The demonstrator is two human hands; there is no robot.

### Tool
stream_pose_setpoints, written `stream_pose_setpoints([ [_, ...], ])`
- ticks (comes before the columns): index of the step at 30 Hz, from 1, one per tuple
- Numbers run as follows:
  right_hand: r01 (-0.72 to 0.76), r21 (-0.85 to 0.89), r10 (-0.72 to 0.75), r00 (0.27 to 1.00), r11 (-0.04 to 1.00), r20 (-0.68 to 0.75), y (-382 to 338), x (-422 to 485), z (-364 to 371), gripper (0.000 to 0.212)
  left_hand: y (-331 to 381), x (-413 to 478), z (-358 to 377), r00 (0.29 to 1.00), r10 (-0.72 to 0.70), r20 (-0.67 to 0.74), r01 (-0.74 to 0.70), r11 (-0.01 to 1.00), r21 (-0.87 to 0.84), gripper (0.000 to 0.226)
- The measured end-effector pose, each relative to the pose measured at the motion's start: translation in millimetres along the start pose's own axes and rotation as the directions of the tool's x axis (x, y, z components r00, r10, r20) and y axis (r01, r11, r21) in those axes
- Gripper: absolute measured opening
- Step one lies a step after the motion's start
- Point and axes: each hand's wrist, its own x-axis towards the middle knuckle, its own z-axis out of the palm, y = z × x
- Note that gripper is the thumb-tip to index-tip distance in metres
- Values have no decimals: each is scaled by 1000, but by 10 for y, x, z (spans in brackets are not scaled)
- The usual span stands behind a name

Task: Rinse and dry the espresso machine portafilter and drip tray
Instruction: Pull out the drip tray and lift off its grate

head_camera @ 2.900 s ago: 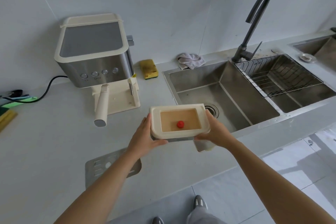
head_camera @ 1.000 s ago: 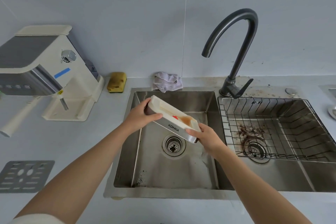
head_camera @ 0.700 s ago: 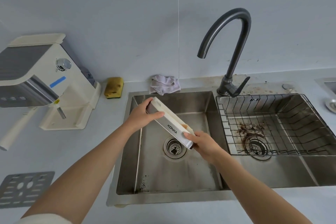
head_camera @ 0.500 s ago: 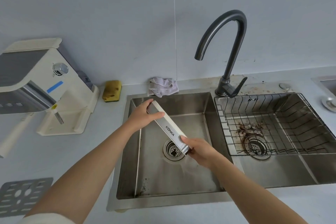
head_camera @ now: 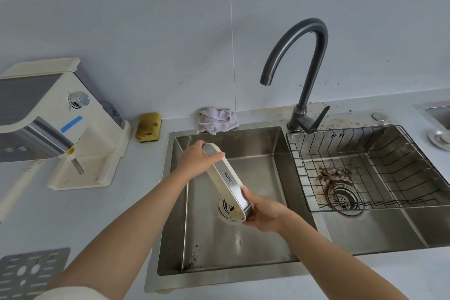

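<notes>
Fingers [head_camera: 214,156] of the left hand [head_camera: 194,161] curl over the upper end of the drip tray [head_camera: 227,179], thumb laid across its metal face, while those of the right hand [head_camera: 264,209] wrap the lower end from beneath, thumb pressed on the metal edge; both hands are closed on the tray. Between the two grips the tray is held tipped on edge, its steel front panel with printed lettering turned toward the camera and its cream rim facing left and downward. Directly below the right fingers lies the round drain [head_camera: 227,206] of the left sink basin [head_camera: 258,173], partly hidden by the tray's lower end. Behind and to the right of the fingers rises a dark curved faucet [head_camera: 309,61], its spout opening above the basin and no water visible. Right of the right hand, a wire rack [head_camera: 365,168] sits in the second basin, with brown residue around that basin's drain. Beyond the left fingers, at the wall, lie a crumpled cloth [head_camera: 216,120] and, further left, a yellow sponge [head_camera: 148,126]. Well left of the left hand stands the espresso machine [head_camera: 53,114], with a white portafilter handle [head_camera: 17,192] projecting toward the lower left. Near the left forearm, at the frame's lower corner, a grey slotted grate [head_camera: 26,273] lies flat on the counter [head_camera: 102,217].
</notes>
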Motion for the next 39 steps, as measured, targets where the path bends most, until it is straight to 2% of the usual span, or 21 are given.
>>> stream_pose_setpoints([
  [5, -21, -2, 21, 1000, 1000, 6, -14, 0, 2, 38, -10, 44, 10, 999, -31, 10, 31, 999, 31, 62],
  [11, -41, -33, 39, 998, 999, -44, -20, 46, 8, 48, 10, 90, 6, 995, -96, 11, 94, 987, 127, 72],
  [14, -34, -37, 32, 998, 999, -52, -56, 6, 23, 45, -4, 125, 12, 994, -108, 8, 106, 988, 109, 69],
  [17, 14, -60, -19, 997, 998, -81, -95, 25, 3, 42, -8, 141, 17, 995, -100, 2, 100, 995, 30, 65],
  [21, 122, -168, -147, 979, 978, -143, -164, 113, -54, 41, -61, 145, 37, 995, -103, 4, 102, 979, -179, 54],
  [22, 149, -202, -183, 970, 968, -159, -186, 103, -60, 42, -87, 144, 34, 994, -105, 14, 105, 965, -240, 56],
  [25, 226, -380, -317, 928, 897, -195, -221, 92, -107, 38, -204, 140, 33, 985, -157, 70, 172, 914, -367, 88],
  [26, 254, -444, -367, 910, 860, -192, -234, 63, -106, 33, -244, 133, 44, 981, -173, 89, 194, 897, -398, 87],
  [28, 295, -555, -450, 878, 778, -165, -250, 21, -115, 26, -312, 120, 83, 971, -212, 113, 240, 834, -497, 67],
  [31, 330, -684, -555, 821, 651, -133, -242, 7, -133, 54, -363, 72, 109, 949, -241, 201, 309, 608, -731, 44],
  [34, 379, -743, -650, 754, 552, -98, -259, -51, -144, 61, -406, -1, 90, 930, -240, 278, 358, 430, -829, 28],
  [36, 417, -771, -701, 711, 481, -54, -286, -106, -143, 64, -437, -48, 74, 920, -216, 326, 386, 362, -849, 18],
  [39, 443, -809, -753, 658, 385, 2, -313, -153, -132, 69, -470, -100, 80, 915, -185, 360, 402, 320, -858, 11],
])
